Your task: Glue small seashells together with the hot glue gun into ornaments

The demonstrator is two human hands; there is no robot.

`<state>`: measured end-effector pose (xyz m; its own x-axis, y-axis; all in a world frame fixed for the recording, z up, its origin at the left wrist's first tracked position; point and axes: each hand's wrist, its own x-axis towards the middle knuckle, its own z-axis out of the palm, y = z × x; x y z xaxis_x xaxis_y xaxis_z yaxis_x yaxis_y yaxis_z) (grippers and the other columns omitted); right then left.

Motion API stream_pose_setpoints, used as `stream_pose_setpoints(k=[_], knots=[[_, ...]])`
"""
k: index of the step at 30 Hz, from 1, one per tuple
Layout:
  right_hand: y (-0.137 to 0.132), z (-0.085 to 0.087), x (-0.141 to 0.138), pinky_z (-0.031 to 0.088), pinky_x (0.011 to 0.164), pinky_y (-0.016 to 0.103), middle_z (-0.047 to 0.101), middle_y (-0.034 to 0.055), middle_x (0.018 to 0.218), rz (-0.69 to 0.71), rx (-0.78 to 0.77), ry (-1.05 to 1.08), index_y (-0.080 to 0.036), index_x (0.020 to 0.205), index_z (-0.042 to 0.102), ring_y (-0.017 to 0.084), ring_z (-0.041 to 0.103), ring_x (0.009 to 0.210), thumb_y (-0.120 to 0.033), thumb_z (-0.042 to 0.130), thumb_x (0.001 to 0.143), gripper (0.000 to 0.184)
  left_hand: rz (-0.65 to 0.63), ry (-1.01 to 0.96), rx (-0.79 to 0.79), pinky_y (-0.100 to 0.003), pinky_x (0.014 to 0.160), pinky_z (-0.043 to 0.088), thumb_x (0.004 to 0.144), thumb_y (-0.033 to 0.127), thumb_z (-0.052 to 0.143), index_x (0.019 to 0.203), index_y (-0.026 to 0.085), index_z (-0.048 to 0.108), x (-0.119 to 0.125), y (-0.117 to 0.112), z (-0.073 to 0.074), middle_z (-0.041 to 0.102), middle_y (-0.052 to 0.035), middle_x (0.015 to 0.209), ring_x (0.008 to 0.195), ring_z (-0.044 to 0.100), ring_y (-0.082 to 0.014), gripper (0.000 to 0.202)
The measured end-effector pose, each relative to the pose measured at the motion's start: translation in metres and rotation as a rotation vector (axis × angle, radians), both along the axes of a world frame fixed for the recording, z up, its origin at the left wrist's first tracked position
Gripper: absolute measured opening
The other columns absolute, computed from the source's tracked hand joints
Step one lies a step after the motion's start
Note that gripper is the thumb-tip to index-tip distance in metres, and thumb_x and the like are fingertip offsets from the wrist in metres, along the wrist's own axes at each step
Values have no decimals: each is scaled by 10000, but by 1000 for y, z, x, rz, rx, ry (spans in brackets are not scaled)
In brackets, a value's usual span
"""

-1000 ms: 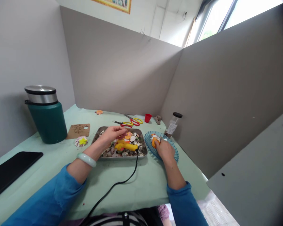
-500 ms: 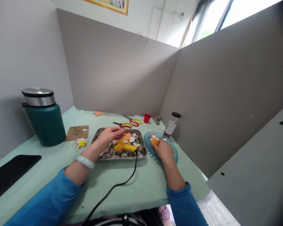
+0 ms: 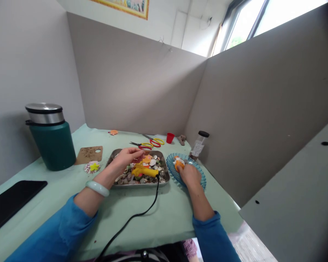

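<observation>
My left hand (image 3: 127,157) hovers over a metal tray (image 3: 164,179) full of shells and small pebbles, its fingers pinched on a small reddish piece. A yellow glue gun (image 3: 144,171) lies across the tray, its black cord (image 3: 131,220) trailing toward me. My right hand (image 3: 190,174) rests in a blue glass dish (image 3: 200,174), fingers closed round an orange and white shell piece (image 3: 178,163).
A green flask (image 3: 51,137) with a steel lid stands at the left. A brown card (image 3: 89,154), a small decorated shell (image 3: 93,167), scissors (image 3: 150,143), a red cup (image 3: 170,138) and a clear jar (image 3: 199,146) lie around. A black tablet (image 3: 11,200) sits near left. Grey partitions enclose the table.
Both hands stay nearly in place. The left hand's fingers have shifted slightly over the tray, and the right hand has settled a little lower in the dish.
</observation>
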<state>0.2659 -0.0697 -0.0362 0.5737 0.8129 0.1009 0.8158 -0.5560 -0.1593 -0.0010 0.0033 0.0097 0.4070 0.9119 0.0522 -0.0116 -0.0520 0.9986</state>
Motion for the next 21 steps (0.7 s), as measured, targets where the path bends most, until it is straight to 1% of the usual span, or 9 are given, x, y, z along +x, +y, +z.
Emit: stream_pose_setpoints(k=[4,11,13,15,17,18,19,20,21], knots=[[0,-2,2,478,768,346,687,175,1024,-13,14,1,-128,1053,685,292,643,987,-512,339,932,531,-4,-3,0,-305,742,468,617,508,763,792,146,696,-1,2,0,711,-87,847,759,627,-174,408],[1,-3,3,467,784,357,669,182,1054,4,9,25,-126,1055,682,290,636,979,-515,339,932,533,7,-18,-12,-315,752,476,602,496,778,799,139,696,-2,3,0,711,-91,844,767,630,-178,416],[0,-2,3,461,775,350,668,176,1049,-1,38,27,-128,1051,680,285,637,961,-515,332,938,533,14,-24,-21,-317,750,478,593,497,783,803,139,694,-3,3,1,713,-89,839,757,630,-176,425],[-1,1,0,449,773,335,666,164,1054,4,113,17,-137,1055,674,270,634,945,-493,328,948,508,26,-32,-28,-313,750,478,587,496,788,808,138,690,-4,4,2,713,-87,835,749,627,-169,432],[-5,7,-6,431,792,314,660,141,1077,66,241,5,-152,1067,666,246,623,951,-457,337,957,461,46,-42,-29,-308,752,477,576,493,794,811,136,686,-6,5,3,712,-83,825,739,624,-161,441],[-7,11,-12,423,803,300,657,121,1093,142,326,10,-167,1079,659,229,614,961,-447,347,958,436,59,-47,-25,-306,750,477,568,493,796,811,135,685,-7,7,4,711,-81,818,731,622,-159,447],[-9,16,-19,413,824,284,656,102,1098,239,410,22,-178,1090,653,213,603,972,-441,366,955,412,72,-51,-17,-306,746,476,560,491,799,812,136,682,-8,8,4,709,-77,811,726,622,-158,451],[-11,21,-27,406,836,270,660,90,1079,368,453,49,-177,1082,654,196,601,950,-438,392,949,393,89,-54,0,-304,739,474,553,490,800,809,136,680,-10,10,3,705,-74,801,717,621,-157,452],[-14,26,-36,405,830,261,667,82,1046,498,461,79,-182,1059,661,186,600,922,-440,419,940,373,101,-56,22,-301,726,472,549,487,798,807,136,677,-12,12,3,701,-69,788,702,616,-153,453]])
